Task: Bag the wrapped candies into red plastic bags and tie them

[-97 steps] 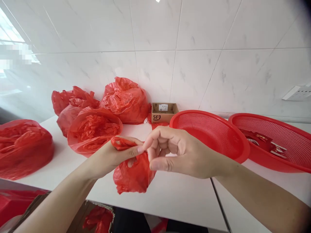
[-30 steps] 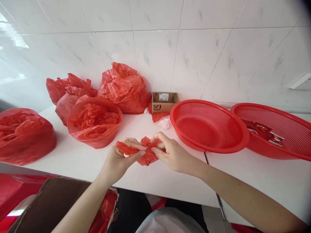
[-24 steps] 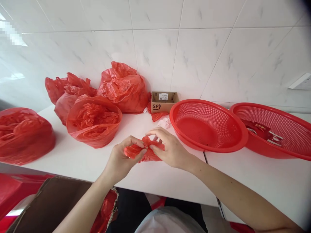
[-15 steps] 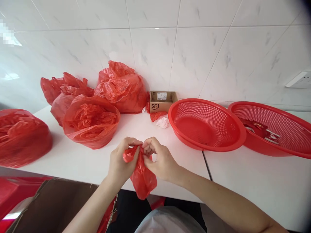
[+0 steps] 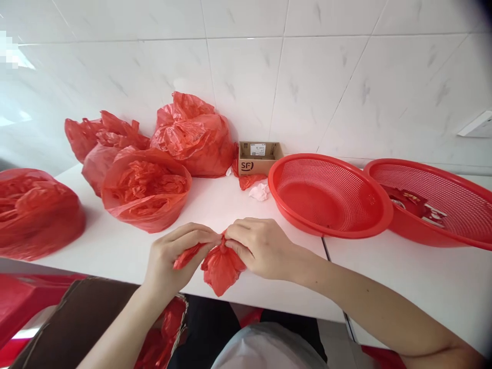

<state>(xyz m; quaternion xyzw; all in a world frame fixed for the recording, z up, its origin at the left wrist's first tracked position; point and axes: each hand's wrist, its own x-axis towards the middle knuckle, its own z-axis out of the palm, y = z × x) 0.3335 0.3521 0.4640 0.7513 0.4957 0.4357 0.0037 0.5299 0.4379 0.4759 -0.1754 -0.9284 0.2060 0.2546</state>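
Note:
Between my hands, above the front edge of the white table (image 5: 265, 292), is a small red plastic bag (image 5: 222, 274) with a knot at its neck. My left hand (image 5: 175, 256) pinches one twisted end of the bag, and some red plastic shows under its fingers. On the other side of the knot, my right hand (image 5: 261, 248) grips the bag with thumb and fingers pressed together. The bag's lower part bulges and hangs down; its contents cannot be made out.
A red perforated basket (image 5: 280, 215) stands to the right, beside another basket (image 5: 407, 230) holding red packets (image 5: 415, 202). Large red bags (image 5: 192, 138) and an open bag of crumpled plastic (image 5: 154, 218) are at left. A small cardboard box (image 5: 255, 166) and crumpled tissue (image 5: 260, 191) lie behind. Below left is a large carton (image 5: 84, 318).
My hands have drawn apart sideways, pulling the bag's neck into a tight knot. The left hand has shifted left, and the bag's body now hangs shorter and higher.

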